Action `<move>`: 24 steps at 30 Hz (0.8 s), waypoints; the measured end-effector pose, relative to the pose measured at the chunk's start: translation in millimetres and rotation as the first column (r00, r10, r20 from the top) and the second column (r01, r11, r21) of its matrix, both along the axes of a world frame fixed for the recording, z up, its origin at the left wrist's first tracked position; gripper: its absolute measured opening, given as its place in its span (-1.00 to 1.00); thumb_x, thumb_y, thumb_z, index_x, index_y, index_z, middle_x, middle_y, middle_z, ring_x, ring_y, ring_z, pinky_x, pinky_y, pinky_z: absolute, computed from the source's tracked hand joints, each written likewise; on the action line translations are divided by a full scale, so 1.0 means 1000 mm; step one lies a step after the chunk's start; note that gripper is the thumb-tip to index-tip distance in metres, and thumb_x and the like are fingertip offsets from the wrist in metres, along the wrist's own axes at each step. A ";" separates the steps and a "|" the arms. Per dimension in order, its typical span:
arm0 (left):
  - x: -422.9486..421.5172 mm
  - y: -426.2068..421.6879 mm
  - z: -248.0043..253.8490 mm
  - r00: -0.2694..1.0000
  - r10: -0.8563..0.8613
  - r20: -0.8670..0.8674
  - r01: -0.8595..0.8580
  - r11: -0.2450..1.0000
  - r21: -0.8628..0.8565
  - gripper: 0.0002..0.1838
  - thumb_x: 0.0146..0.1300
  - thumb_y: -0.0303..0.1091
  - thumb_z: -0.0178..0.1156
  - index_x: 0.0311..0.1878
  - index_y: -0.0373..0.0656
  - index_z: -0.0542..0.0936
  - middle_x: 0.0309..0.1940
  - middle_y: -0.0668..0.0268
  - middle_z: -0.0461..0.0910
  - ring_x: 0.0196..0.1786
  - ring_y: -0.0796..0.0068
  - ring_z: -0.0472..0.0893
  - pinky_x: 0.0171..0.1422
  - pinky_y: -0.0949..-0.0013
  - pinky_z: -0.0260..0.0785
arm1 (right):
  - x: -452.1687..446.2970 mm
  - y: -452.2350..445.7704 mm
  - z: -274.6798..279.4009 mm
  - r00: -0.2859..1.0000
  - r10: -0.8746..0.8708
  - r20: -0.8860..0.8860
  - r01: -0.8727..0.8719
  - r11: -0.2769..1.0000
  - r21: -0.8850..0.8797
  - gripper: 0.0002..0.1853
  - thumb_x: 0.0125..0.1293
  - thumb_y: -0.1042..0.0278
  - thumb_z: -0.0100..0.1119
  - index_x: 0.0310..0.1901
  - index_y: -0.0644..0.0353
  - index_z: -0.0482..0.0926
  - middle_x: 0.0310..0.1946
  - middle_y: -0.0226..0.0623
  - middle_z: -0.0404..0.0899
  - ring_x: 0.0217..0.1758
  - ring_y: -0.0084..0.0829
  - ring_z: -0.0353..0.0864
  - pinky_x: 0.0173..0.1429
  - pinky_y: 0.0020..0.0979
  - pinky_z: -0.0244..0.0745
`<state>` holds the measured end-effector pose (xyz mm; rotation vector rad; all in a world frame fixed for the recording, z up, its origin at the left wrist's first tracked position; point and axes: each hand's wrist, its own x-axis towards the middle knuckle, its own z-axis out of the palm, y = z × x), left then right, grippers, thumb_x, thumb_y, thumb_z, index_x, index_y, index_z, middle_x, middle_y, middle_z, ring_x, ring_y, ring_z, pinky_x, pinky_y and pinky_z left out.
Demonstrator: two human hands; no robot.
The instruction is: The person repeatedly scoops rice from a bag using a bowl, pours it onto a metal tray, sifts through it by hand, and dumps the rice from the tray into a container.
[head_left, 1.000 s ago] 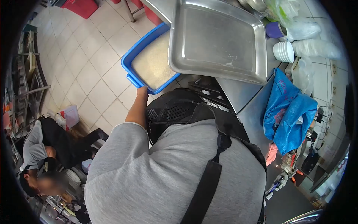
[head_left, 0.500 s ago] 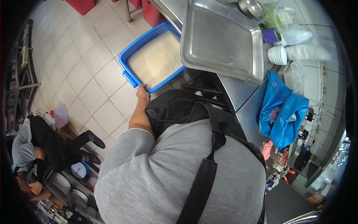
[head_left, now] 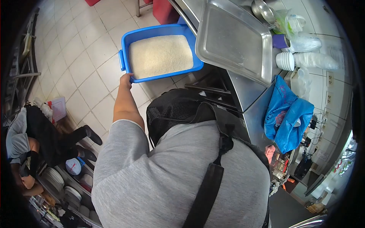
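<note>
A blue plastic tub (head_left: 159,29) holds pale grains that look like uncooked rice (head_left: 161,55). My left hand (head_left: 126,79) is closed around the tub's near left corner, with the arm stretched out from my grey sleeve. On the tub's left end sits a blue clip handle (head_left: 121,60), just above my hand. The far right corner of the tub lies close to the metal counter's edge. My right hand does not show; my body and the black mesh bag (head_left: 171,110) at my front block part of the view.
A large steel tray (head_left: 232,41) lies on the counter at right, near white cups (head_left: 285,60) and a blue bag (head_left: 283,117). Red bins (head_left: 166,11) stand beyond the tub. At lower left, a co-worker (head_left: 42,136) bends near a scale (head_left: 73,166) and plates.
The tub has turned and now lies more level across the view, its near left corner farther up and left. My left hand has moved with it, the arm straighter.
</note>
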<state>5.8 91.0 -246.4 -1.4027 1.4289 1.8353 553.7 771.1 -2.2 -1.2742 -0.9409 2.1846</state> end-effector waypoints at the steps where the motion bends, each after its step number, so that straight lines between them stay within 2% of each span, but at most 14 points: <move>1: 0.006 0.005 0.015 0.999 0.003 -0.037 -0.004 1.000 -0.027 -0.86 0.04 -0.54 0.29 -0.33 -0.15 0.55 -0.47 0.36 0.46 -0.52 0.42 0.38 -0.44 0.32 0.24 | 0.004 0.004 -0.005 1.000 0.000 -0.027 0.001 0.999 0.043 -0.11 0.16 -0.38 0.26 0.17 0.38 0.36 -0.08 -0.19 0.50 -0.16 -0.35 0.46 0.12 -0.26 0.50; 3: 0.027 0.006 0.026 0.986 -0.048 -0.159 0.051 0.999 0.019 -0.83 0.03 -0.55 0.27 -0.30 -0.13 0.53 -0.47 0.37 0.44 -0.50 0.46 0.39 -0.45 0.36 0.22 | 0.014 0.018 -0.019 0.997 0.004 -0.079 0.006 0.992 0.129 -0.08 0.17 -0.44 0.20 0.15 0.40 0.37 -0.11 -0.19 0.51 -0.15 -0.35 0.48 0.11 -0.28 0.51; 4: 0.037 0.004 0.029 0.973 -0.069 -0.220 0.079 0.996 0.037 -0.81 0.03 -0.56 0.26 -0.28 -0.12 0.52 -0.48 0.38 0.43 -0.50 0.48 0.39 -0.46 0.38 0.21 | 0.012 0.017 -0.012 0.989 0.119 -0.084 -0.112 0.990 0.092 -0.09 0.18 -0.45 0.18 0.15 0.39 0.37 -0.12 -0.19 0.51 -0.15 -0.35 0.49 0.11 -0.29 0.51; 6: 0.057 0.001 0.003 0.970 -0.073 -0.234 0.104 0.987 0.126 -0.77 0.01 -0.58 0.24 -0.25 -0.11 0.49 -0.46 0.37 0.43 -0.46 0.51 0.40 -0.47 0.43 0.19 | 0.003 0.014 -0.002 0.932 0.343 -0.116 -0.343 0.939 0.015 -0.09 0.20 -0.48 0.12 0.14 0.38 0.38 -0.15 -0.19 0.51 -0.15 -0.34 0.50 0.11 -0.30 0.51; 7: 0.069 0.008 0.009 0.975 -0.022 -0.221 0.052 0.990 0.132 -0.78 0.02 -0.59 0.22 -0.26 -0.11 0.49 -0.43 0.36 0.44 -0.43 0.51 0.42 -0.48 0.42 0.19 | 0.003 0.013 -0.007 0.951 0.308 -0.033 -0.303 0.947 0.109 -0.08 0.20 -0.49 0.12 0.15 0.38 0.38 -0.15 -0.20 0.51 -0.15 -0.33 0.51 0.10 -0.30 0.52; 8: 0.082 0.007 0.012 0.980 -0.051 -0.195 0.084 0.982 0.167 -0.80 0.06 -0.59 0.20 -0.24 -0.13 0.48 -0.40 0.34 0.45 -0.39 0.48 0.44 -0.39 0.39 0.30 | 0.006 0.013 -0.012 0.964 0.262 0.048 -0.266 0.942 0.205 -0.08 0.20 -0.49 0.12 0.16 0.38 0.38 -0.15 -0.21 0.51 -0.14 -0.33 0.51 0.10 -0.31 0.52; 9: 0.093 0.013 0.014 0.985 0.016 -0.171 0.020 0.978 0.207 -0.80 0.07 -0.59 0.19 -0.23 -0.14 0.48 -0.38 0.32 0.46 -0.36 0.45 0.45 -0.33 0.37 0.35 | 0.010 0.015 -0.016 0.971 0.206 0.125 -0.235 0.924 0.302 -0.07 0.20 -0.49 0.12 0.17 0.38 0.37 -0.15 -0.22 0.51 -0.13 -0.33 0.52 0.10 -0.31 0.52; 13: 0.131 0.030 -0.024 0.974 0.219 -0.062 -0.177 0.900 0.399 -0.83 0.14 -0.57 0.16 -0.18 -0.19 0.49 -0.33 0.25 0.50 -0.29 0.31 0.52 -0.14 0.24 0.47 | -0.012 0.002 0.003 0.983 0.172 0.069 -0.181 0.969 0.167 -0.10 0.23 -0.45 0.12 0.19 0.37 0.38 -0.12 -0.20 0.52 -0.09 -0.32 0.52 0.12 -0.30 0.51; 16: 0.148 0.038 -0.019 0.975 0.217 0.051 -0.221 0.909 0.353 -0.78 0.17 -0.56 0.15 -0.09 -0.21 0.52 -0.28 0.19 0.55 -0.23 0.24 0.59 -0.07 0.17 0.51 | -0.022 0.007 0.004 0.994 0.109 0.023 -0.111 0.986 0.122 -0.13 0.25 -0.42 0.13 0.20 0.35 0.38 -0.10 -0.19 0.52 -0.06 -0.30 0.52 0.15 -0.29 0.50; 17: 0.150 0.039 -0.009 0.984 0.172 0.053 -0.180 0.937 0.301 -0.70 0.31 -0.33 0.23 0.05 -0.22 0.54 -0.13 0.12 0.63 -0.10 0.16 0.65 0.05 0.09 0.51 | -0.020 0.009 0.001 0.996 0.088 0.013 -0.089 0.990 0.109 -0.14 0.25 -0.41 0.13 0.20 0.35 0.38 -0.09 -0.18 0.52 -0.05 -0.30 0.52 0.15 -0.28 0.49; 20: 0.145 0.038 0.009 0.952 0.299 0.065 -0.304 0.908 0.288 -0.49 0.35 0.02 0.26 0.15 -0.18 0.54 0.01 0.12 0.66 0.00 0.13 0.66 0.13 0.01 0.49 | -0.016 0.009 -0.001 0.999 0.046 -0.018 -0.044 0.996 0.081 -0.16 0.27 -0.38 0.13 0.21 0.34 0.38 -0.06 -0.17 0.53 -0.01 -0.28 0.52 0.18 -0.27 0.48; 22: 0.139 0.036 0.017 0.962 0.261 0.080 -0.272 0.940 0.207 -0.35 0.29 0.25 0.22 0.17 -0.13 0.55 0.05 0.19 0.67 0.04 0.14 0.67 0.16 -0.06 0.48 | -0.016 0.008 -0.001 0.999 0.017 -0.036 -0.015 0.998 0.065 -0.18 0.28 -0.36 0.14 0.21 0.33 0.38 -0.04 -0.17 0.53 0.01 -0.27 0.52 0.19 -0.26 0.47; 24: 0.135 0.027 0.001 0.958 0.277 0.072 -0.286 0.932 0.221 -0.38 0.30 0.22 0.22 0.16 -0.11 0.56 0.03 0.22 0.68 0.02 0.14 0.68 0.14 -0.08 0.49 | -0.015 0.007 0.003 0.999 -0.003 -0.042 0.005 0.999 0.046 -0.20 0.29 -0.34 0.14 0.22 0.32 0.39 -0.02 -0.16 0.53 0.04 -0.27 0.52 0.21 -0.25 0.47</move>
